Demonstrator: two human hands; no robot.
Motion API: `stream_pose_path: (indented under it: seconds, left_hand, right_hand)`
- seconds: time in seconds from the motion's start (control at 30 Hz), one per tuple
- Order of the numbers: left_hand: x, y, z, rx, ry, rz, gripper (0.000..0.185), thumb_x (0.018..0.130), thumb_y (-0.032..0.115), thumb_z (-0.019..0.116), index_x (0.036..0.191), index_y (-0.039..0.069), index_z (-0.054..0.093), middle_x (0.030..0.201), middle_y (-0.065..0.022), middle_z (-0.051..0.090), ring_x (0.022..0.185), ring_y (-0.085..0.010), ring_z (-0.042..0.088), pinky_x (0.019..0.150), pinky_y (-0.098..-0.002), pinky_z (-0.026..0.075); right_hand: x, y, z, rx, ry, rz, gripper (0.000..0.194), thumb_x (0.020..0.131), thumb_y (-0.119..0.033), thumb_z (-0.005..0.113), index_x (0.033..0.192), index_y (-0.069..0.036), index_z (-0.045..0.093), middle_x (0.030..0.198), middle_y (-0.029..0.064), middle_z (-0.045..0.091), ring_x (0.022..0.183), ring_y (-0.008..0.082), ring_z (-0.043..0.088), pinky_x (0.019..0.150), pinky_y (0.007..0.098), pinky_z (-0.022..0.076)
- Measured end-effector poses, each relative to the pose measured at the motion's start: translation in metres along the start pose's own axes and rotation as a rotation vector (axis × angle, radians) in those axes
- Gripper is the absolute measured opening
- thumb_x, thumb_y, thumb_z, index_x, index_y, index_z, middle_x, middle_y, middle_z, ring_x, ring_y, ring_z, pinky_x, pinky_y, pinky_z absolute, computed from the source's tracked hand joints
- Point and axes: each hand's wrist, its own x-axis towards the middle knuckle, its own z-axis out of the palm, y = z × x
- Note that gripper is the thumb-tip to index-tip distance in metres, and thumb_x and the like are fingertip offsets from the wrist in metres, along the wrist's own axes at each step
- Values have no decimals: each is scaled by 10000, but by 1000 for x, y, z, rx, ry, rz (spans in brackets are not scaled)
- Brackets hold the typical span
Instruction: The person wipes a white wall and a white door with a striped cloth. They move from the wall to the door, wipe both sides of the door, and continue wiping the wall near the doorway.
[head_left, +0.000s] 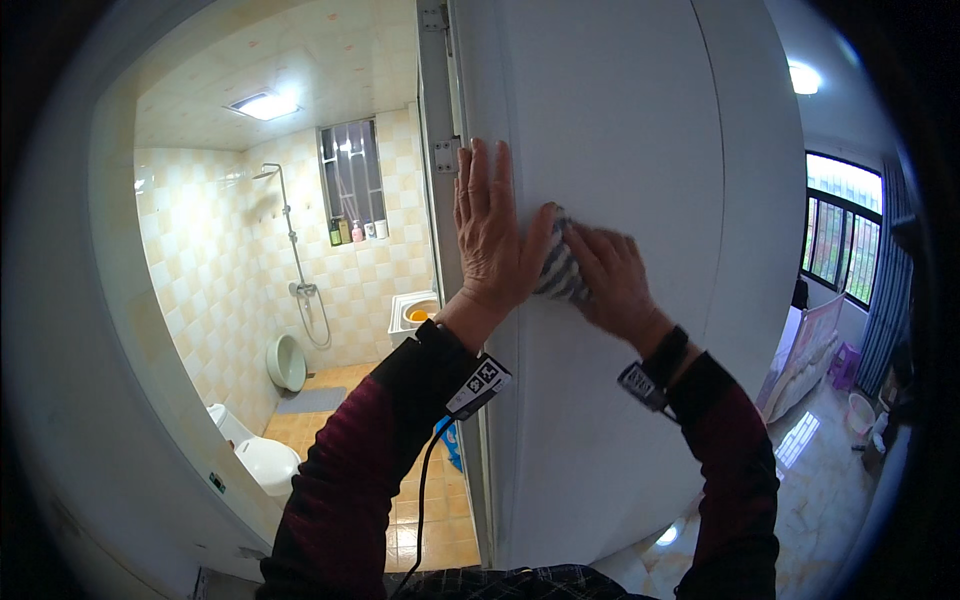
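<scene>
My left hand (491, 225) lies flat with fingers spread upward on the edge of a white door panel (622, 420), close beside a metal hinge (446, 156). Its thumb touches a grey-and-white striped cloth (559, 266). From the other side, my right hand (615, 281) holds that cloth against the panel, fingers bent over it and pointing up and left. Both wrists carry black straps with small devices; a black cable hangs from the left one.
Left of the door is a tiled bathroom with a toilet (266, 457), a shower (291, 232), a green basin (286, 363) and a washbasin (416, 311). To the right, a room holds a bed (802, 360), a purple stool (844, 364) and a barred window (841, 225).
</scene>
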Motion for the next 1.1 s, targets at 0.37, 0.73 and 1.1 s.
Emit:
stream_pose_path:
  seconds: [0.37, 0.73, 1.1]
  left_hand:
    - [-5, 13, 8, 310, -62, -31, 791, 947, 208, 647, 1605, -22, 273, 1688, -308, 161, 1588, -474, 122, 1280, -534, 179]
    - [-9, 1, 4, -47, 70, -1, 739, 977, 257, 582, 1608, -11, 306, 1672, -269, 281, 1575, -446, 217, 1281, -550, 167]
    - [-5, 6, 11, 141, 3, 1, 780, 950, 184, 599, 1623, -4, 251, 1695, -281, 186, 1586, -474, 135, 1280, -584, 141]
  right_hand:
    - [206, 100, -5, -167, 443, 250, 731, 854, -249, 780, 1518, -139, 496, 1355, 167, 615, 1208, 369, 606, 1017, 505, 510]
    - [37, 21, 2, 56, 222, 1, 758, 806, -170, 871, 1485, -139, 537, 1393, 113, 603, 1264, 280, 563, 999, 452, 469]
    - [50, 86, -14, -165, 118, -46, 678, 881, -139, 795, 1501, -215, 530, 1454, 99, 586, 1327, 287, 547, 1128, 504, 401]
